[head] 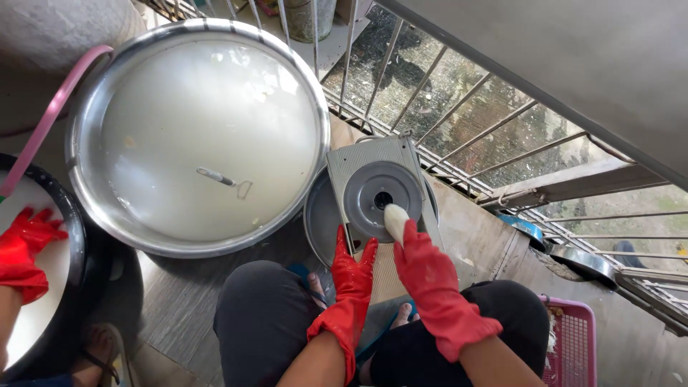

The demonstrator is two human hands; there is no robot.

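Both of my hands wear red rubber gloves. My right hand (428, 276) grips a pale white root vegetable (395, 221) and presses its tip against the round metal disc of a flat slicer board (376, 188). My left hand (351, 276) rests on the slicer's lower left edge, fingers spread. The slicer lies across a small metal basin (320, 215) between my knees.
A large steel basin (197, 136) of milky white liquid sits to the left, with a pink hose (50, 118) beside it. Another person's red-gloved hand (25, 251) reaches into a black tub (75, 244). Metal railing (459, 107) runs ahead; a pink basket (570, 347) stands at right.
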